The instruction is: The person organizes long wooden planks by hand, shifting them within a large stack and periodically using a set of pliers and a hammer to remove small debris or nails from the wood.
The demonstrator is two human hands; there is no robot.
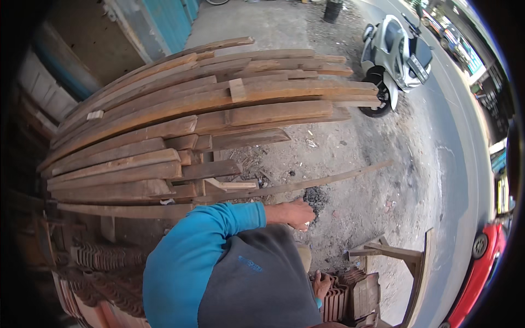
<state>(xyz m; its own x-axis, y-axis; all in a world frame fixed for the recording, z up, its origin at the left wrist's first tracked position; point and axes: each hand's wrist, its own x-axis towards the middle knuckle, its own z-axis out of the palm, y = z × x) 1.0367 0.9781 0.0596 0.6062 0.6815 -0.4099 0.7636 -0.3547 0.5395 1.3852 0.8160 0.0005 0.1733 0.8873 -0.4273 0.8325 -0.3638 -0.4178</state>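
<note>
My left hand (298, 214) is closed, held out in front of my body over the gritty ground. A small white bit shows at its fingers, too small to name. Lower down, my right hand (321, 285) is at the near end of a stack of curved brown roof tiles (334, 304). Its thumb stands apart and the fingers curl at the edge of a tile. Part of this hand and most of that forearm are hidden by my dark grey shirt (257, 279). A blue sleeve (186, 257) covers my left arm.
A large pile of long timber beams (180, 117) fills the left and far side. One thin plank (328, 177) lies beyond my left hand. A wooden frame (418, 262) stands at right. A white scooter (391, 54) is parked far right; a red car (476, 279) is on the road.
</note>
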